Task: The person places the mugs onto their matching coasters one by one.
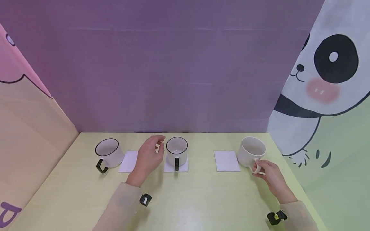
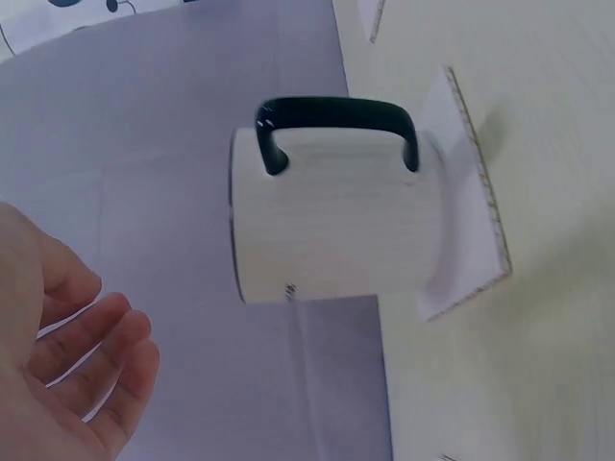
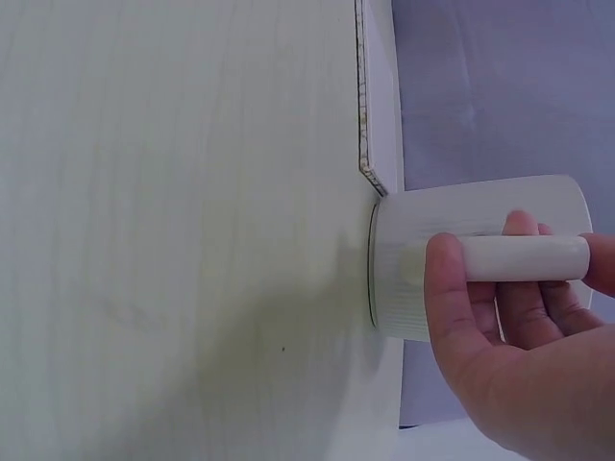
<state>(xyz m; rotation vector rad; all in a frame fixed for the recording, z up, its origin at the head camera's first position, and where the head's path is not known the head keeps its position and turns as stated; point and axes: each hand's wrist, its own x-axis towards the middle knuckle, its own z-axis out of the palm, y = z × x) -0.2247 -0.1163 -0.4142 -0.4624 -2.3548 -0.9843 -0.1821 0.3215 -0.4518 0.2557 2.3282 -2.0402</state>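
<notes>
My right hand (image 1: 271, 179) grips the handle of an all-white mug (image 1: 248, 157) at the table's right. In the right wrist view the fingers curl round that white handle (image 3: 524, 258), and the mug's base is by a coaster's corner. My left hand (image 1: 148, 154) is raised beside a white mug with a black rim and black handle (image 1: 180, 157), its fingers loosely bent and apart from it. That mug stands on a square white coaster (image 1: 185, 167), handle toward me. The left wrist view shows the same mug (image 2: 336, 221) with a gap between it and the fingers.
Another black-handled mug (image 1: 111, 157) stands at the left on the table (image 1: 196, 199), next to a white coaster (image 1: 127, 163) partly behind my left hand. A further white coaster (image 1: 226, 161) lies left of the all-white mug. A purple backdrop (image 1: 185, 73) rises behind the table.
</notes>
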